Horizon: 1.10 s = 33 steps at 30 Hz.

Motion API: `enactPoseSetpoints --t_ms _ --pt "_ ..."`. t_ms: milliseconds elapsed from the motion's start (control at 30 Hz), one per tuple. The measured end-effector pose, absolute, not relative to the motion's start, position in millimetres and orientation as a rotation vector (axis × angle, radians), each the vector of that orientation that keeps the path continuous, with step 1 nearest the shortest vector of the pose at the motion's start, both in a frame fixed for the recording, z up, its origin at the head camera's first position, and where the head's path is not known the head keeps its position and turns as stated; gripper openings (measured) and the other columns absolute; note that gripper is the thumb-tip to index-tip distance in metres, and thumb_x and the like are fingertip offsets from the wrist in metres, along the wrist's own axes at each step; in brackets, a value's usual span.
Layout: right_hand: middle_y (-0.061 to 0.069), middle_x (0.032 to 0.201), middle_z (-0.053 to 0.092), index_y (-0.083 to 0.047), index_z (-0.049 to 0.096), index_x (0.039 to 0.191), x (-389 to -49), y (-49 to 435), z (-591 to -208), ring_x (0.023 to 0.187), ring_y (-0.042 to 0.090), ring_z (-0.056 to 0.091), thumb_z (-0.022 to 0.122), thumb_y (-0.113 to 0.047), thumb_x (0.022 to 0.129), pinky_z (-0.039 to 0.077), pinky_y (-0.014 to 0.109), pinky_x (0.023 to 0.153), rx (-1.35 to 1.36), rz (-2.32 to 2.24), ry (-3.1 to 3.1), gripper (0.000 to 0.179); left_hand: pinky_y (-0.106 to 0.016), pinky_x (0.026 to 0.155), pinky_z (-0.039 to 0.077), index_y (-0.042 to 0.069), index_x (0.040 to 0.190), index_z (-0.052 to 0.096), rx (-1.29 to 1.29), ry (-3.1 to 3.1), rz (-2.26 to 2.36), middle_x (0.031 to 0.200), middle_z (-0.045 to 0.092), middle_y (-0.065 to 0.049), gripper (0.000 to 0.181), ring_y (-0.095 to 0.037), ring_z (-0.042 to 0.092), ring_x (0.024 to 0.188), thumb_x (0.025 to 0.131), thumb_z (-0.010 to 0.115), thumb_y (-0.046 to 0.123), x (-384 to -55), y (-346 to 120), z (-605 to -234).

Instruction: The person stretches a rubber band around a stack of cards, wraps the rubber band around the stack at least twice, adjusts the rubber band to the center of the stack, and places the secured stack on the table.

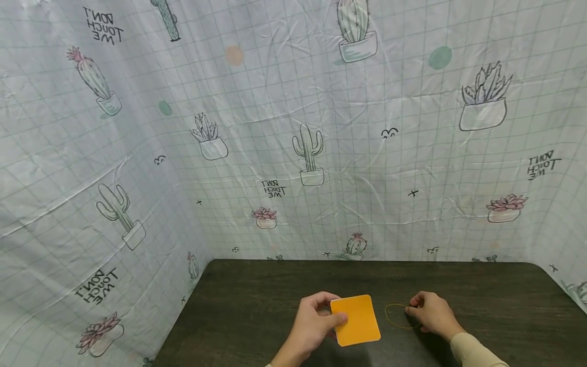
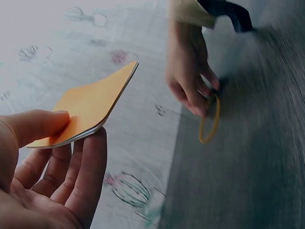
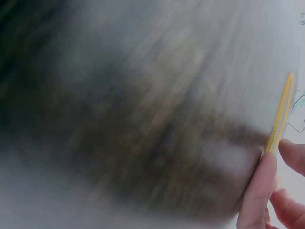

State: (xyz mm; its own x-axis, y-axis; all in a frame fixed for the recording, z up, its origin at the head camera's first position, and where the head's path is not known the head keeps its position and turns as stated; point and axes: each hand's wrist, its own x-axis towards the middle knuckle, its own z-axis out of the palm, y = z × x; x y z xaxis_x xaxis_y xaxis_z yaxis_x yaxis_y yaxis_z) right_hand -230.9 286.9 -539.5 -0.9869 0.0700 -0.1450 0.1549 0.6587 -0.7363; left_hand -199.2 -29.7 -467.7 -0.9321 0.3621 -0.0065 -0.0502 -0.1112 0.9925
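My left hand (image 1: 312,323) pinches a thin orange square pad (image 1: 356,320) with rounded corners, thumb across its front and fingers behind. In the left wrist view, pale layers show along the edge of the pad (image 2: 93,102). My right hand (image 1: 433,312) holds a yellow rubber band (image 1: 387,313) between thumb and fingertips, to the right of the pad and apart from it. The band hangs as a slack, narrow loop below the fingers in the left wrist view (image 2: 205,141). The right wrist view shows the rubber band (image 3: 280,117) edge-on, standing out from the pinch.
Both hands are over a dark wooden table (image 1: 257,290) with rounded far corners. A pale grid-patterned cloth (image 1: 357,168) printed with cacti hangs behind it and along its sides. A black strap (image 2: 233,14) shows at the right wrist.
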Motion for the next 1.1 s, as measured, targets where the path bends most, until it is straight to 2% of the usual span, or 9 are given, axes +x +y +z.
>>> enactPoseSetpoints --t_ms 367,800,1100 --pt "0.007 0.084 0.063 0.004 0.065 0.094 -232.6 283.3 -537.1 0.062 0.019 0.06 0.072 -0.01 0.091 0.056 0.035 0.054 0.196 -1.176 2.75 0.016 -0.025 0.053 0.057 -0.002 0.112 0.07 0.41 1.71 2.129 0.095 0.07 -0.01 0.028 -0.02 0.073 0.075 0.087 0.079 0.009 -178.6 -32.1 -444.5" --pt "0.006 0.08 0.06 0.002 0.065 0.089 -233.7 281.5 -537.0 0.06 0.019 0.06 0.067 -0.004 0.094 0.056 0.034 0.053 0.161 -1.155 2.765 0.008 -0.025 0.057 0.058 0.002 0.109 0.071 0.41 1.764 2.084 0.097 0.073 -0.011 0.027 -0.022 0.074 0.08 0.087 0.08 0.014 -165.5 -31.4 -424.5" --pt "0.005 0.071 0.056 -0.002 0.064 0.083 -233.2 279.2 -534.6 0.055 0.018 0.058 0.057 -0.002 0.097 0.055 0.033 0.052 0.13 -1.108 2.775 0.016 -0.024 0.056 0.057 0.001 0.109 0.071 0.407 1.769 2.094 0.096 0.073 -0.011 0.027 -0.021 0.073 0.079 0.087 0.08 0.014 -163.9 -34.0 -426.0"
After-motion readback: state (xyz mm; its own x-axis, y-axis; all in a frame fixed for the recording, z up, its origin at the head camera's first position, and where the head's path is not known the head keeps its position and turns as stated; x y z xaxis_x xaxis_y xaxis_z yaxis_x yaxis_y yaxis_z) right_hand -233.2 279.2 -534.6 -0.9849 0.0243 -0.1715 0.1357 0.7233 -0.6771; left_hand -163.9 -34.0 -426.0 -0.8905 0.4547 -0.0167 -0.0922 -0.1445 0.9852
